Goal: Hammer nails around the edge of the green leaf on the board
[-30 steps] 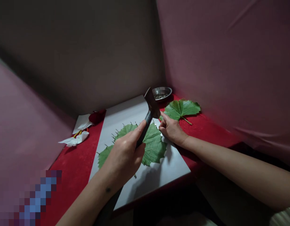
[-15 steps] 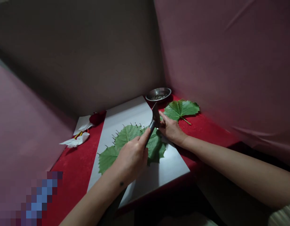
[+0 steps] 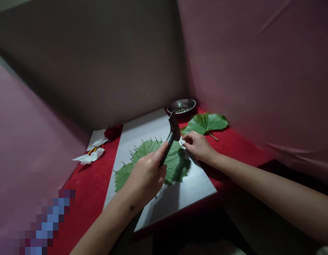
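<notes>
My left hand is wrapped round the handle of a hammer, its head raised above the leaf's right upper part. Underneath, a large green leaf lies on a white board. Several small nails stand along the leaf's left and top edge, some tilted. At the leaf's upper right edge is another nail. My right hand is right beside it, fingers curled with a gap between thumb and forefinger. My left hand and forearm hide part of the leaf.
A metal bowl holding several nails stands behind the board. Another green leaf with a stem lies on the red cloth to the right. At the left are a red flower and white tissue. Pink and grey walls enclose the table.
The hammer head has lifted away from the nail and tilted left. My right hand has drawn back and down slightly, its fingers loosening, and the nail now shows. The view has shifted a little.
</notes>
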{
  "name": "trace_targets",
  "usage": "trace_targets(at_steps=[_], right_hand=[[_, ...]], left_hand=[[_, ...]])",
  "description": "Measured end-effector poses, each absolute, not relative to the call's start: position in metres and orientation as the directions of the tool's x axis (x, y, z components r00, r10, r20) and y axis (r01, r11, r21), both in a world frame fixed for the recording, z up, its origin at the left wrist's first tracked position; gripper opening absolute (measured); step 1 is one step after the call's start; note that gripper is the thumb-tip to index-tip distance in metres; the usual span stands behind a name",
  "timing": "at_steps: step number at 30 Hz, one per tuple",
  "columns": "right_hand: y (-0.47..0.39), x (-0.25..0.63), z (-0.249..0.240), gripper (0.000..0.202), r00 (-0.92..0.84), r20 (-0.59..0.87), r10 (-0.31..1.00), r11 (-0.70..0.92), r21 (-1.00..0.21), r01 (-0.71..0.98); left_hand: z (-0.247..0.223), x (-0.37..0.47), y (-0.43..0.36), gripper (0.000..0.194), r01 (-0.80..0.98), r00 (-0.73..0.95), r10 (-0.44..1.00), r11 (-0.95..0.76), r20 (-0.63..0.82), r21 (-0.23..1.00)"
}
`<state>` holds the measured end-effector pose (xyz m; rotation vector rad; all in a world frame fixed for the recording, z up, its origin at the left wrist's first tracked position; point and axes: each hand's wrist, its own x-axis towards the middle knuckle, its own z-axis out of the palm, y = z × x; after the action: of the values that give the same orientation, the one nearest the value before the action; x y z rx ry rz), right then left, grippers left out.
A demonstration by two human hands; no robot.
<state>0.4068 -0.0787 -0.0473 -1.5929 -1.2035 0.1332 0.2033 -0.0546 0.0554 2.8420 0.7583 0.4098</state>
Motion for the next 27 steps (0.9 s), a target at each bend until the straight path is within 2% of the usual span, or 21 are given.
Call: trace_targets(at_steps=[3,9,15,21,23,27], right_hand=[[-0.076,0.405,-0.048,0.009,0.492,0.431,0.756,0.032,-0.776,0.630],[-0.068,0.402,-0.052,0.007,0.533,0.382,0.755,-0.034,-0.789,0.614],[-0.065,0.405,-0.056,0.006,0.564,0.372,0.737,-0.001,-0.834,0.551],[-0.063,0.407,-0.057,0.004,0.576,0.340,0.744,-0.010,-0.855,0.518],[-0.063,0.407,-0.056,0.006,0.585,0.328,0.742,-0.018,-0.862,0.507],[-0.064,0.406,-0.053,0.006,0.583,0.312,0.750,-0.034,-0.862,0.506]], left_hand=[[0.053,0.206,-0.055,0.059,0.489,0.830,0.530,-0.842,0.175,0.229],[0.053,0.212,-0.055,0.060,0.490,0.838,0.527,-0.841,0.140,0.230],[0.057,0.212,-0.054,0.059,0.408,0.820,0.481,-0.871,0.310,0.274],[0.054,0.215,-0.052,0.060,0.479,0.858,0.505,-0.854,0.099,0.205],[0.059,0.213,-0.052,0.059,0.463,0.851,0.503,-0.854,0.153,0.237],[0.063,0.207,-0.053,0.059,0.354,0.798,0.452,-0.887,0.398,0.298]])
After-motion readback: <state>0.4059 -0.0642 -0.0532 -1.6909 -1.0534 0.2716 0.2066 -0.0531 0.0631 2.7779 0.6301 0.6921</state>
